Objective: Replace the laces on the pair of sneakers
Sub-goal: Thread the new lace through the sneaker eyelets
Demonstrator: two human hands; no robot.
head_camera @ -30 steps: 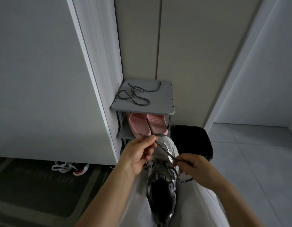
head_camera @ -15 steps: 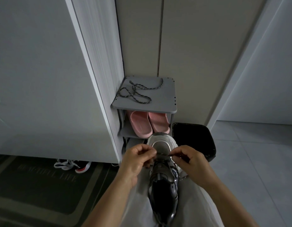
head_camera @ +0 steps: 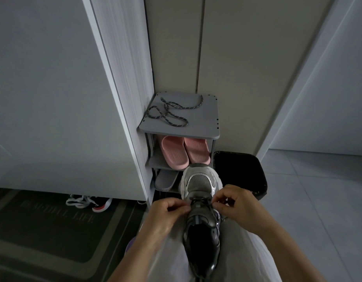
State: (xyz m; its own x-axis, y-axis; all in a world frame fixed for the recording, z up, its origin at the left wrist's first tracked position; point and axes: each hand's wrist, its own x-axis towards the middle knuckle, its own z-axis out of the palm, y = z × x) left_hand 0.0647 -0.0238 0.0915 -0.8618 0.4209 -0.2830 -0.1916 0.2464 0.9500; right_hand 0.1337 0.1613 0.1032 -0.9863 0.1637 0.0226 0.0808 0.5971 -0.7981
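**Hands on one sneaker, lace held at both sides**

1. Left hand (head_camera: 168,214): fingers curled, tips pinched together on the dark lace (head_camera: 198,199) at the left edge of the shoe's throat.
2. Sneaker (head_camera: 198,184): grey mesh toe with white and silver trim and a dark tongue and collar. It lies on the person's lap, on light fabric, with the toe pointing away and the opening toward the wearer. The lace crosses the lowest eyelets between the two hands.
3. Right hand (head_camera: 239,206): thumb and forefinger closed on the lace at the right edge of the throat, other fingers curled.

Surroundings:

4. Doormat (head_camera: 54,231): dark, with faint lettering, on the floor at far left.
5. Shoes (head_camera: 90,202): white, black and red, tucked under the cabinet beside the mat (number cannot be told).
6. Shoe rack (head_camera: 208,127): grey, standing in the corner beyond the sneaker's toe.
7. Spare lace (head_camera: 170,112): speckled dark cord lying loose in loops on the rack's top shelf.
8. Pink slippers (head_camera: 184,153): a pair on the middle shelf.
9. Grey slipper (head_camera: 166,180): on the shelf below.
10. Black bin (head_camera: 243,171): just beside the rack on the right, on grey floor tiles.
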